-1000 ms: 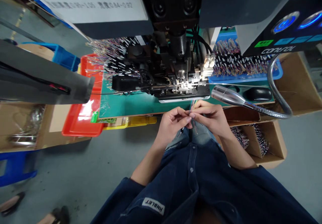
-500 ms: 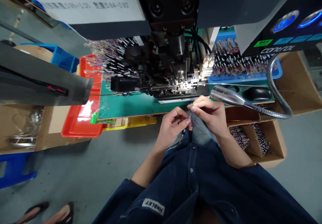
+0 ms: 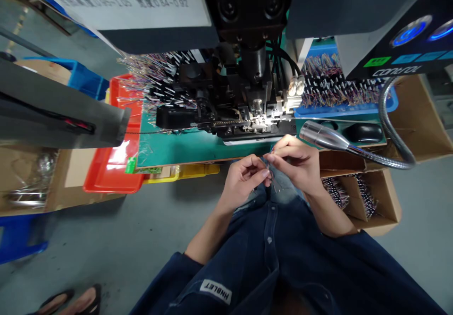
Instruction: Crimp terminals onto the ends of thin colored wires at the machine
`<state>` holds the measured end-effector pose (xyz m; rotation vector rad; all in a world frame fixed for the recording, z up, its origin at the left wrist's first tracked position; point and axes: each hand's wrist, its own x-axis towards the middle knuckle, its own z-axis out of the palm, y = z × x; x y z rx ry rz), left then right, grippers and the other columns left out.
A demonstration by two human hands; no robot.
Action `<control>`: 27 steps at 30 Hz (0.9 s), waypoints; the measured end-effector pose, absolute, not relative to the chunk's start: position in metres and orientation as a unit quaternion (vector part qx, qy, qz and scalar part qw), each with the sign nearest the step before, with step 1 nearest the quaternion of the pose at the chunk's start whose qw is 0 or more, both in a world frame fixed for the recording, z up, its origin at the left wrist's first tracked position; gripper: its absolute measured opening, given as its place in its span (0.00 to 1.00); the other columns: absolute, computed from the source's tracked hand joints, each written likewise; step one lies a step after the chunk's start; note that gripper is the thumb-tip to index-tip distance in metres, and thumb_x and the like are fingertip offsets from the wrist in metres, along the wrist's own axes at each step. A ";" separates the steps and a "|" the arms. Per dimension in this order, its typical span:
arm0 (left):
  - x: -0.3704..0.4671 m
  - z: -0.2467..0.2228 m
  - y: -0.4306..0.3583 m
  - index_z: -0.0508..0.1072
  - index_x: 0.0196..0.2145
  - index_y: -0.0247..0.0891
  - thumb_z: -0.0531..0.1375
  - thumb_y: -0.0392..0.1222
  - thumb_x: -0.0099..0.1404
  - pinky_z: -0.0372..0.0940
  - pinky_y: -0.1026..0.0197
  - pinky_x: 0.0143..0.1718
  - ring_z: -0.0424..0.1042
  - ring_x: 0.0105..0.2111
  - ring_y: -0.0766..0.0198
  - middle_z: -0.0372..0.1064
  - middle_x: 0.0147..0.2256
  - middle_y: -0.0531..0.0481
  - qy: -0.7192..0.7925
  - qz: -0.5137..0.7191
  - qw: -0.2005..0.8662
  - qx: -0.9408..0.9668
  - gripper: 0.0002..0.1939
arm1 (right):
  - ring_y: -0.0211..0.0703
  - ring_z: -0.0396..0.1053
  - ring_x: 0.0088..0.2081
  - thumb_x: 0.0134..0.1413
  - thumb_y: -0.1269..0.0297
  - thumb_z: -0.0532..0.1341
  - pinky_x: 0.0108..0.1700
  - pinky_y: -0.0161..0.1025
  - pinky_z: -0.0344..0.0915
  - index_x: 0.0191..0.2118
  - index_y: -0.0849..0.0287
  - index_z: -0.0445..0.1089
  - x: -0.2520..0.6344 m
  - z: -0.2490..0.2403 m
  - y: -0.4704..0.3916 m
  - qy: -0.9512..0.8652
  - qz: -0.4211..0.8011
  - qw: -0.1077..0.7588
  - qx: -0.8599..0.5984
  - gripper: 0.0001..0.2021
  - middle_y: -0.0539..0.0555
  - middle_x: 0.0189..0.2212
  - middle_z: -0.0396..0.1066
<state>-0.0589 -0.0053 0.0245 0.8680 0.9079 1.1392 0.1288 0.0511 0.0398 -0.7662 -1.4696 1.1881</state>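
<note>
Both hands meet in front of the machine, just off the green bench edge. My left hand [image 3: 247,179] pinches a small bundle of thin wires [image 3: 277,185] between thumb and fingers. Close beside it, my right hand [image 3: 296,160] is closed on the same wires, higher up. Loose wire ends with bright tips fan out below the fingers. Ahead of the hands, the black crimping machine [image 3: 257,69] has a brightly lit working area [image 3: 261,122]. A strip of terminals [image 3: 230,123] runs into it from the left.
A metal gooseneck lamp [image 3: 323,136] lies right of my hands, near a black mouse [image 3: 364,132]. Wire bundles fill a blue tray [image 3: 354,109] and pile up at left [image 3: 166,81]. A red tray [image 3: 113,168] and a divided cardboard box [image 3: 385,201] flank me. Someone's feet [image 3: 85,301] show lower left.
The wires have shifted between my fingers, and their loose ends now spread lower and more visibly. My right hand has moved slightly right; the view has shifted a little.
</note>
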 end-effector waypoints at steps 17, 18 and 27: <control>-0.067 0.031 -0.002 0.80 0.38 0.40 0.79 0.54 0.72 0.77 0.62 0.29 0.79 0.25 0.64 0.82 0.32 0.50 0.433 0.515 0.621 0.401 0.18 | 0.47 0.73 0.36 0.72 0.54 0.77 0.37 0.46 0.70 0.40 0.49 0.91 0.118 0.049 0.060 -0.620 0.482 0.494 -0.374 0.08 0.54 0.33 0.79; -0.066 0.031 -0.002 0.79 0.37 0.40 0.79 0.54 0.72 0.76 0.62 0.28 0.78 0.25 0.64 0.82 0.33 0.50 0.436 0.522 0.620 0.391 0.19 | 0.48 0.74 0.37 0.72 0.54 0.76 0.39 0.47 0.72 0.42 0.48 0.92 0.118 0.047 0.061 -0.607 0.478 0.505 -0.386 0.08 0.54 0.34 0.80; -0.059 0.011 0.004 0.79 0.39 0.42 0.77 0.54 0.76 0.72 0.64 0.25 0.75 0.20 0.68 0.80 0.29 0.55 0.438 0.587 0.586 0.347 0.17 | 0.43 0.72 0.30 0.74 0.57 0.75 0.34 0.42 0.67 0.51 0.49 0.93 0.116 0.038 0.055 -0.604 0.532 0.461 -0.373 0.08 0.50 0.29 0.80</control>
